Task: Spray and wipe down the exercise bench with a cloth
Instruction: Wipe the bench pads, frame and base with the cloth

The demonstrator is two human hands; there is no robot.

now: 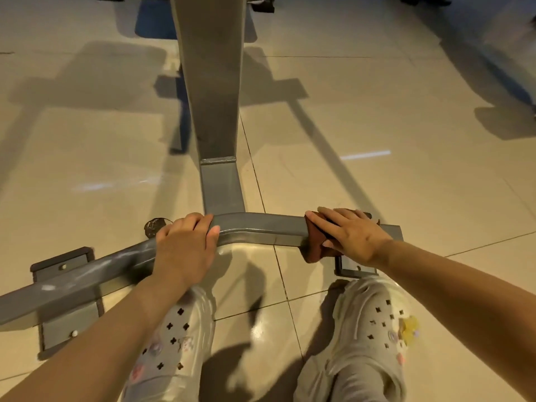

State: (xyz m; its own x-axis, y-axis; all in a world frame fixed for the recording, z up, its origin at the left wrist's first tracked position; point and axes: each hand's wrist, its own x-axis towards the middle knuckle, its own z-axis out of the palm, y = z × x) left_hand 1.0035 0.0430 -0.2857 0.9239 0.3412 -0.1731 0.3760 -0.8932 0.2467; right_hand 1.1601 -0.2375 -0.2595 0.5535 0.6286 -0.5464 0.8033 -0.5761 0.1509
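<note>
Nearest, two pale clogs [374, 323] stand on the tiled floor [406, 169]. Above them the left hand [185, 248] curls around the grey crossbar [261, 227] of the bench, and the right hand [348, 230], fingers straight, presses a brown cloth [314, 245] on the same bar. Farther away, the central beam [214, 97] goes up from it.

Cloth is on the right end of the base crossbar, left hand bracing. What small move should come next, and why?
Probably slide the right hand and cloth left along the crossbar toward the left hand. The cloth is draped over the bar near its right end, and the stretch between the hands lies uncovered.
</note>
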